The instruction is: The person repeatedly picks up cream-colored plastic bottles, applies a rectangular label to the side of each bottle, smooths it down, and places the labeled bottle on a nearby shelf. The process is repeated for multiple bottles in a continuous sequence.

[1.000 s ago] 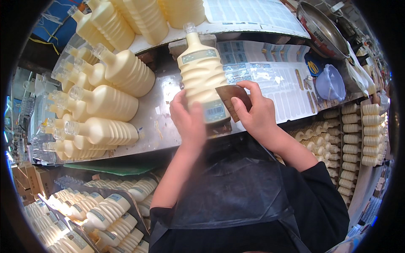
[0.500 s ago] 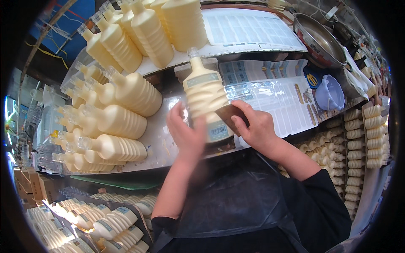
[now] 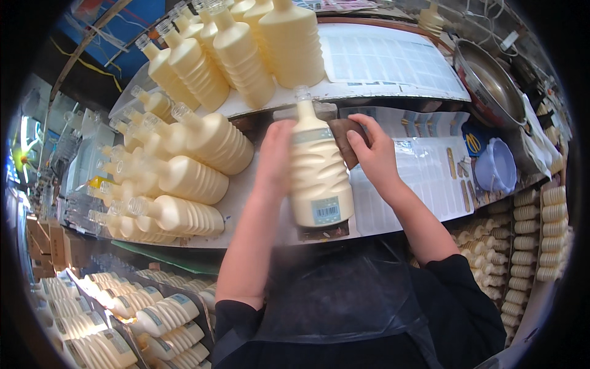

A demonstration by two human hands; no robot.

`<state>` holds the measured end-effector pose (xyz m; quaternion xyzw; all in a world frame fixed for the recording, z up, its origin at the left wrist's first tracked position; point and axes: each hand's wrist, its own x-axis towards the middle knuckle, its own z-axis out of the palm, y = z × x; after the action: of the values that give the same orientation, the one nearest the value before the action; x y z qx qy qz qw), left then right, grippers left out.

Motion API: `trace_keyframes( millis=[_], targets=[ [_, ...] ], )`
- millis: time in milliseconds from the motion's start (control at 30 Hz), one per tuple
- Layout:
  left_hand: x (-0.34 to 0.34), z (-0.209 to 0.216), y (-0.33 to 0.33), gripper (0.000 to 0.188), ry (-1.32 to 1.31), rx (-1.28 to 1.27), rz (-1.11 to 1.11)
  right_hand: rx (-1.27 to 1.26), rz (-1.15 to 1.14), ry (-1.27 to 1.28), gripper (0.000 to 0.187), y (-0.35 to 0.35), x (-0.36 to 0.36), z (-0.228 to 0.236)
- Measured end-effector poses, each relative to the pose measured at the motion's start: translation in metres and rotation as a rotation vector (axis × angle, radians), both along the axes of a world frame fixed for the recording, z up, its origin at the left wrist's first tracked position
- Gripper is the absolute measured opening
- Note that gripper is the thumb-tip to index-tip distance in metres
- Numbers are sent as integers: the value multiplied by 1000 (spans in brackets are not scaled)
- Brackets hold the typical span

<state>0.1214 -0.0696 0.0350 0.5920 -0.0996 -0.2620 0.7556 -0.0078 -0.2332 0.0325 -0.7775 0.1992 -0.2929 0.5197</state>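
Observation:
A cream plastic bottle (image 3: 318, 178) with a wavy body lies on a small rest on the work table, its clear neck pointing away from me. It carries a blue-grey label band near the shoulder and a barcode label (image 3: 326, 211) near the base. My right hand (image 3: 376, 150) is closed on a flat brown scraper (image 3: 345, 141), held against or close beside the bottle's upper right side. Along the bottle's upper left side is my left hand (image 3: 278, 144), blurred by motion; its fingers cannot be made out.
Several unlabelled cream bottles lie at the left (image 3: 193, 178) and stand on the raised shelf (image 3: 233, 61). Label sheets (image 3: 399, 190) lie at the right, near a lilac bucket (image 3: 496, 166) and a metal basin (image 3: 488, 80). Labelled bottles fill crates (image 3: 166, 317) below left.
Both hands have moved away from me along the bottle, from its lower body to near its shoulder. The scraper went with the right hand. The whole view has shifted slightly.

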Motion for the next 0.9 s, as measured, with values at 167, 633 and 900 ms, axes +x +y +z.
trace_keyframes(
  millis=[167, 633, 900],
  targets=[
    [0, 47, 13, 30, -21, 27, -124, 129, 141, -95, 31, 6, -6, -5],
    [-126, 201, 111, 24, -1086, 354, 397, 304, 427, -342, 35, -24, 2, 42],
    [-168, 410, 180, 34, -1376, 305, 1105, 400, 541, -426, 34, -3, 9, 72]
  ],
)
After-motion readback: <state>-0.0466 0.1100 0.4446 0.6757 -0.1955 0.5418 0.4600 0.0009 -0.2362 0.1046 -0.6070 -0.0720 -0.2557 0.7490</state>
